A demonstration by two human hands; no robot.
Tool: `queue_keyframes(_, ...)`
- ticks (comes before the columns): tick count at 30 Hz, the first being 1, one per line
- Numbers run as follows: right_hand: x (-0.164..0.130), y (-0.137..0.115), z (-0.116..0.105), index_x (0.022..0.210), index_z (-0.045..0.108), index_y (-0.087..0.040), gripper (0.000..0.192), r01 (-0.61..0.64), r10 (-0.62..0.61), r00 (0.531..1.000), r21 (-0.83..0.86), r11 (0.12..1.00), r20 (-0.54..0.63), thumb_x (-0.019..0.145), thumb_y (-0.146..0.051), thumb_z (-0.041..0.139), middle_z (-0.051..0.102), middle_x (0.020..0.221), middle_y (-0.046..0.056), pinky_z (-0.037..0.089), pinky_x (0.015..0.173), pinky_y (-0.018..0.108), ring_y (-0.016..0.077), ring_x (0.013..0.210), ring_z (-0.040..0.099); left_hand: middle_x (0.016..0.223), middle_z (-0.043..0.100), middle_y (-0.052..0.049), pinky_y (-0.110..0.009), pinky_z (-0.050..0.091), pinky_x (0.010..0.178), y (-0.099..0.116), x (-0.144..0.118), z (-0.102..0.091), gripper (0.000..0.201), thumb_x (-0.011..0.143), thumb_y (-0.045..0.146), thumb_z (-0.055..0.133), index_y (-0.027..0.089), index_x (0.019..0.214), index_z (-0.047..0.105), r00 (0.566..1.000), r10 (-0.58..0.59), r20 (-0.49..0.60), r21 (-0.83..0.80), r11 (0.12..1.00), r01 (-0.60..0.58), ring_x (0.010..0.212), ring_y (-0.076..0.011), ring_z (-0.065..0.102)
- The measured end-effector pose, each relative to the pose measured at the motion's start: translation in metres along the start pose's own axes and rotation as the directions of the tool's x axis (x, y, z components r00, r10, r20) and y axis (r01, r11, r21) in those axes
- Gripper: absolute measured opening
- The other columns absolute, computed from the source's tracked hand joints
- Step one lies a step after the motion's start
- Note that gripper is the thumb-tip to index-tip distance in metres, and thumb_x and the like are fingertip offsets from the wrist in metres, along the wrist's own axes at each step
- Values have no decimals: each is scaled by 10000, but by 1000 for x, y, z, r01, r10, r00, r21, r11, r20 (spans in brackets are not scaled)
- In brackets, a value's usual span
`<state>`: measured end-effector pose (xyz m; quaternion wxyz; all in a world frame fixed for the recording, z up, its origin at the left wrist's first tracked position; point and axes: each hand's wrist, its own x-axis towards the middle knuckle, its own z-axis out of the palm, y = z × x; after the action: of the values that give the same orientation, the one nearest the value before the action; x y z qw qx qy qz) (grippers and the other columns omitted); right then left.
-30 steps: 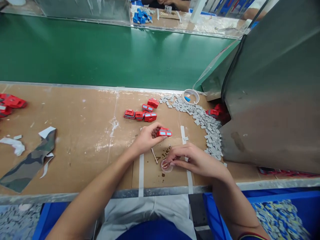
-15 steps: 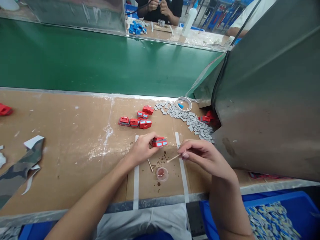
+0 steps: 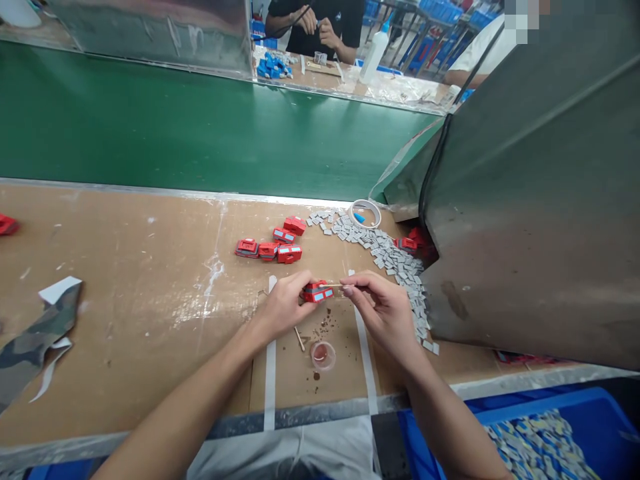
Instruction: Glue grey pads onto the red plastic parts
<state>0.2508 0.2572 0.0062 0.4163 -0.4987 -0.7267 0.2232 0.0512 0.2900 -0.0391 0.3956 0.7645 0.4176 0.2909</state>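
My left hand (image 3: 289,303) grips a small red toy vehicle (image 3: 319,293) with pale blue windows and a grey stripe, held just above the table. Between thumb and fingers of my right hand (image 3: 377,307) is a cotton swab (image 3: 331,286), its tip at the top of the toy; whether it touches I cannot tell. Below them a small clear cup (image 3: 323,356) contains a reddish liquid. Left of the cup lies another swab (image 3: 299,339). Dark brown spots mark the cardboard around both. Several more red toy vehicles (image 3: 269,251) sit grouped behind my left hand.
Many small grey tiles (image 3: 390,252) spread along the right, with a tape roll (image 3: 365,214) at their far end. A metal panel (image 3: 525,220) rises on the right. Camouflage material (image 3: 43,343) lies left. Beyond the green belt (image 3: 200,127), a co-worker's hands (image 3: 320,27) work.
My right hand has moved up and left, bringing the swab from above the cup to the top of the red toy vehicle. The toy is tilted slightly differently in my left hand.
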Motion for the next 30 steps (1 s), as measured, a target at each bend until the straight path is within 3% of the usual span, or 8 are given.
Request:
queue_keyframes(11, 1, 2, 2, 944, 694, -195, 97, 66, -65, 998, -66, 996, 11, 969, -159, 607, 753, 855, 33, 531, 671, 230, 141, 739, 695, 732, 578, 43, -234, 367, 623, 1, 1, 1, 189, 794, 84, 660, 197, 767, 511, 1000, 14, -27, -3, 1000, -14, 666, -135, 541)
queue_keyframes(18, 0, 0, 6, 947, 691, -199, 121, 115, -114, 993, -59, 992, 20, 960, -123, 598, 744, 849, 36, 529, 675, 240, 148, 739, 687, 799, 629, 14, -246, 403, 662, 0, 0, 1, 147, 799, 82, 653, 189, 817, 554, 1000, -18, 0, -13, 1000, 18, 734, -156, 586)
queue_keyframes(23, 0, 2, -14, 948, 710, -208, 104, -4, 4, 1000, 83, 997, 2, 960, -151, 624, 722, 826, 27, 505, 630, 229, 137, 708, 660, 804, 650, 5, -246, 419, 661, 0, 0, -1, 112, 819, 116, 658, 190, 830, 574, 1000, -25, -1, -11, 1000, 25, 724, -159, 600)
queue_keyframes(25, 1, 0, -32, 937, 727, -216, 109, -29, 13, 996, 192, 981, 85, 963, -166, 634, 700, 794, 18, 488, 610, 223, 130, 686, 638, 820, 667, -1, -249, 431, 670, 1, 0, -2, 91, 825, 128, 644, 193, 842, 583, 1000, -19, 0, -31, 999, 19, 736, -164, 614)
queue_keyframes(27, 1, -7, -46, 918, 750, -215, 114, -14, -62, 966, 289, 957, 252, 959, -179, 650, 691, 791, 19, 491, 635, 227, 129, 695, 636, 832, 683, -8, -255, 446, 677, 1, 0, -3, 65, 832, 146, 628, 196, 855, 595, 1000, -14, 4, -49, 999, 15, 746, -170, 626)
queue_keyframes(30, 1, -17, -48, 934, 776, -200, 147, -34, -173, 834, 362, 932, 523, 976, -227, 638, 685, 851, 38, 500, 673, 235, 129, 729, 641, 846, 703, -15, -263, 465, 683, 0, 0, -3, 43, 842, 182, 619, 198, 881, 612, 1000, -25, 2, -71, 997, 25, 751, -177, 640)
